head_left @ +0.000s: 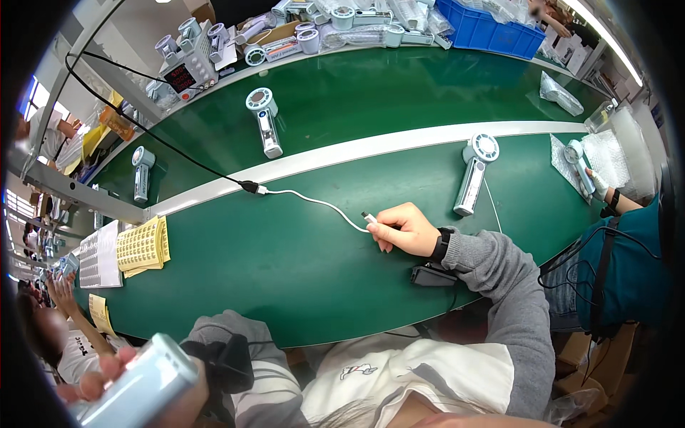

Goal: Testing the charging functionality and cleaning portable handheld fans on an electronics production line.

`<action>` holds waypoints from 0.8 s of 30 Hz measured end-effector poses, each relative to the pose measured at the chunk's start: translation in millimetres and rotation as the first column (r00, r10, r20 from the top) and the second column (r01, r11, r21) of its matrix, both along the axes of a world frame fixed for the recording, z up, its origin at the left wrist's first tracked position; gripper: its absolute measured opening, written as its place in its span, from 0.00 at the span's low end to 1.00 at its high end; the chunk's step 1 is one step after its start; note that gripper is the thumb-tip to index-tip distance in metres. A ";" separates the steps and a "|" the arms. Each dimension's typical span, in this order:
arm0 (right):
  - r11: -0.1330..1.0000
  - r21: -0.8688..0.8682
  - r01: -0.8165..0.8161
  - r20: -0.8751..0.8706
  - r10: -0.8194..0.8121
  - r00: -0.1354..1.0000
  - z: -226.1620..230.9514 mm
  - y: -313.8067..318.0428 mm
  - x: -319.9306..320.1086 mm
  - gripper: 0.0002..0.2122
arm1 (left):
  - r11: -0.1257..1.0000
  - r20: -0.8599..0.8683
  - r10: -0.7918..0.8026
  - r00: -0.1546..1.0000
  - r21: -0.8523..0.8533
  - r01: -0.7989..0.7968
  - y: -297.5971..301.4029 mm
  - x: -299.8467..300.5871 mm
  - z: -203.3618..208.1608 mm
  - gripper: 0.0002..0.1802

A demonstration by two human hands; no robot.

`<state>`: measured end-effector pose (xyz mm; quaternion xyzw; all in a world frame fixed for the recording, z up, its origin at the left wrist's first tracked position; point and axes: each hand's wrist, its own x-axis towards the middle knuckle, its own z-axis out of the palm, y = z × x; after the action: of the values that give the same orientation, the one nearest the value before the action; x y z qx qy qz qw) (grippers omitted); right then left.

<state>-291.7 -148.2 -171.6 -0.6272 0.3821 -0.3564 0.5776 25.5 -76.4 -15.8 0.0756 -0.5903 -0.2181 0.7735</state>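
Observation:
Low at the left, close to the camera, my left hand point(107, 367) is closed around a pale blue handheld fan point(146, 385). Only one end of its body shows; the rest is cut off by the picture's edge. Over the middle of the green table point(285, 242), my right hand point(405, 227) pinches the small plug of a white charging cable point(314, 197). The plug's dark tip points up and left. From there the cable runs left to a black cable connector point(249, 187) on a hanging black cord. Another handheld fan point(471, 185) lies right of my right hand, apart from it.
A white rail point(342, 151) divides the table from a green strip holding two fans point(268, 128) point(141, 175). Yellow sticker sheets point(143, 246) lie left; a black box point(432, 275) sits below my right wrist. Behind stand a blue crate point(492, 32) and a display device point(187, 75). Co-workers sit both sides.

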 end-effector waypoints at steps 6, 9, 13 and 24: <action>0.989 -0.017 -0.146 -0.021 0.146 0.989 0.2 3.8 4.8 0.15 | 0.859 0.142 -0.096 0.985 0.511 0.010 -79.6 -87.4 -18.2 0.37; 0.931 -0.170 -0.322 -0.137 0.301 0.944 -1.8 10.8 6.3 0.14 | 0.770 0.553 -0.200 0.808 0.599 -0.220 -125.3 -139.7 -64.8 0.49; 0.796 -0.361 -0.485 -0.230 0.428 0.874 -5.6 23.5 9.3 0.15 | 0.901 0.893 -0.210 0.399 0.334 -0.275 -148.1 -209.2 -113.2 0.45; 0.726 -0.362 -0.585 -0.275 0.516 0.811 -6.0 31.3 17.8 0.16 | 0.906 0.923 -0.300 0.239 0.354 -0.231 -137.2 -318.0 -137.8 0.43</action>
<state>-273.9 -116.9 -177.6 -0.8494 0.1334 -0.1938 0.4725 -292.5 -213.6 -153.6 0.3449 -0.8783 -0.2634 0.2004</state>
